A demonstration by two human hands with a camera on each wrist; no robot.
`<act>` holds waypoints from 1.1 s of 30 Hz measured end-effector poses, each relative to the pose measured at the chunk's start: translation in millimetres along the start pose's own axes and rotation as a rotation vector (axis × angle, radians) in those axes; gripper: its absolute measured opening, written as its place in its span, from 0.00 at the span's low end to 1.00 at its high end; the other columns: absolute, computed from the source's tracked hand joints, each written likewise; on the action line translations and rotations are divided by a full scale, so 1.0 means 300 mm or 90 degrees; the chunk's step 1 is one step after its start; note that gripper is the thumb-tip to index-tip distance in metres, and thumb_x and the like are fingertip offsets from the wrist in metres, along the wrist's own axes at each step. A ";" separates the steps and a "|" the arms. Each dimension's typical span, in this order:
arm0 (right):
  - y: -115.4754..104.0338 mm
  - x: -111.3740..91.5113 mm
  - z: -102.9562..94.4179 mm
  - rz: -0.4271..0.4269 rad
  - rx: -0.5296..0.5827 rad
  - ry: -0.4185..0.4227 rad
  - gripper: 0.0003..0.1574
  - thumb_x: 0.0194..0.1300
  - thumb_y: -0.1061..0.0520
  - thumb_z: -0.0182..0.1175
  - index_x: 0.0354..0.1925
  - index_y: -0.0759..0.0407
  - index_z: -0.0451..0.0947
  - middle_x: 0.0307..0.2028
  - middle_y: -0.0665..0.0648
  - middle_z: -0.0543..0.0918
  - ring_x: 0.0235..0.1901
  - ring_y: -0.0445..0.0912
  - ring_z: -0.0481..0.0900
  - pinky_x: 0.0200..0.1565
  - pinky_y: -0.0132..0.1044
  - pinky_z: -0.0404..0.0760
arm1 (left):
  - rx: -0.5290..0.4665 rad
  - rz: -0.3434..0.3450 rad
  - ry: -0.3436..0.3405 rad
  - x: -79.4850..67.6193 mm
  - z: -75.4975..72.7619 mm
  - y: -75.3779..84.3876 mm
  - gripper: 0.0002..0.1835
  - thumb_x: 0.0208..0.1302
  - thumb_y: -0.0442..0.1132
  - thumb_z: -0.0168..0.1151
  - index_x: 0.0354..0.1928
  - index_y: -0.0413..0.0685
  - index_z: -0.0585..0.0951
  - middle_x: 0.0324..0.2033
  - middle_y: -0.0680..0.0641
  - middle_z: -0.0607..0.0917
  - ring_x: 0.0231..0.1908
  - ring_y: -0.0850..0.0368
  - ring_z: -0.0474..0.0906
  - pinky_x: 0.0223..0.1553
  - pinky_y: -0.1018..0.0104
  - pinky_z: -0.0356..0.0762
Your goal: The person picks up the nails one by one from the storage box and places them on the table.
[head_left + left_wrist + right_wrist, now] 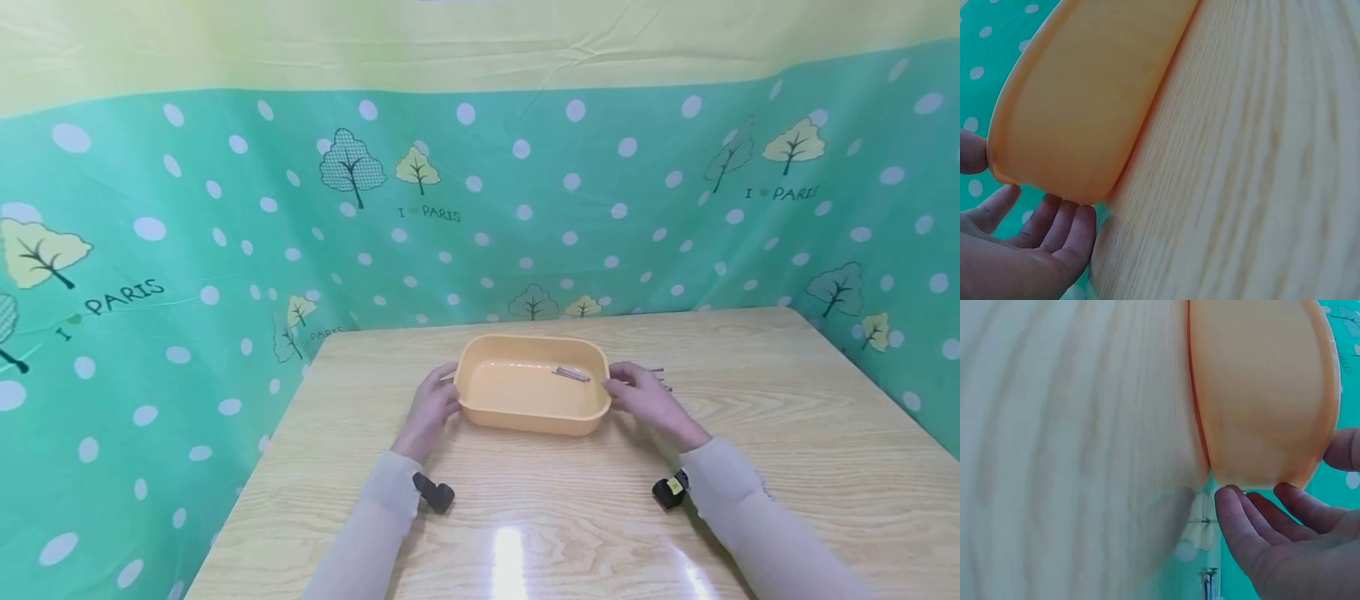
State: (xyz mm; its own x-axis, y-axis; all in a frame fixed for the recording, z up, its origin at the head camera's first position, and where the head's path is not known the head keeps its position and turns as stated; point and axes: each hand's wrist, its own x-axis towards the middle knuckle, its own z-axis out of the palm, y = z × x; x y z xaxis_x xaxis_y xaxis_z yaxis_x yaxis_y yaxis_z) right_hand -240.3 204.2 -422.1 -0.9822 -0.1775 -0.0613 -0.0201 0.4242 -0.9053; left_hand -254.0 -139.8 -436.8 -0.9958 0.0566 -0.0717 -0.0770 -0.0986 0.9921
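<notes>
A light orange plastic tray [525,422], rectangular with rounded corners, rests on the wooden table. Several thin metal rods [572,374] lie together on its floor, toward the right end. At the left end my left hand [433,404] grips the tray, thumb at the rim and the other fingers against the outer wall [1079,125]. My right hand [647,398] holds the opposite end in the same manner, its thumb at the rim and fingertips [1227,497] at the outer wall. More thin metal rods [1208,584] lie on the table just beyond the right hand, partly hidden by it.
The light wood-grain table [540,508] extends around the tray on all sides. A green dotted curtain [517,192] with printed trees hangs behind the table and along both sides. Each wrist wears a small black camera, such as the one on the right [670,490].
</notes>
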 end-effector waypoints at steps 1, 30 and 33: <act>0.000 -0.001 0.002 0.003 0.010 0.004 0.35 0.64 0.45 0.48 0.62 0.65 0.57 0.56 0.64 0.67 0.52 0.55 0.72 0.48 0.40 0.77 | 0.000 -0.002 0.000 0.000 0.001 0.000 0.30 0.53 0.29 0.49 0.61 0.48 0.64 0.53 0.41 0.72 0.51 0.49 0.72 0.53 0.58 0.72; 0.005 0.007 0.032 0.053 0.181 0.043 0.31 0.64 0.58 0.44 0.64 0.65 0.54 0.62 0.63 0.61 0.60 0.56 0.61 0.59 0.49 0.66 | 0.004 -0.014 -0.053 -0.057 0.028 0.073 0.34 0.53 0.25 0.46 0.65 0.41 0.56 0.60 0.33 0.62 0.57 0.39 0.64 0.56 0.52 0.67; 0.007 0.009 0.034 0.052 0.182 0.047 0.31 0.63 0.57 0.44 0.64 0.65 0.55 0.62 0.63 0.61 0.60 0.56 0.61 0.59 0.50 0.65 | 0.017 -0.011 -0.047 -0.066 0.034 0.080 0.33 0.53 0.26 0.46 0.65 0.41 0.56 0.59 0.33 0.63 0.56 0.40 0.66 0.55 0.53 0.69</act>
State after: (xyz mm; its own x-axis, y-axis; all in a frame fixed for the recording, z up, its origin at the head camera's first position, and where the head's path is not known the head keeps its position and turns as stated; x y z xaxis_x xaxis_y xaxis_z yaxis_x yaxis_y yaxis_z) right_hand -241.0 195.6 -428.3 -0.9896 -0.0830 -0.1176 0.1026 0.1657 -0.9808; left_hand -235.5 -133.0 -410.6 -0.9880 0.1310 -0.0822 -0.0920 -0.0703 0.9933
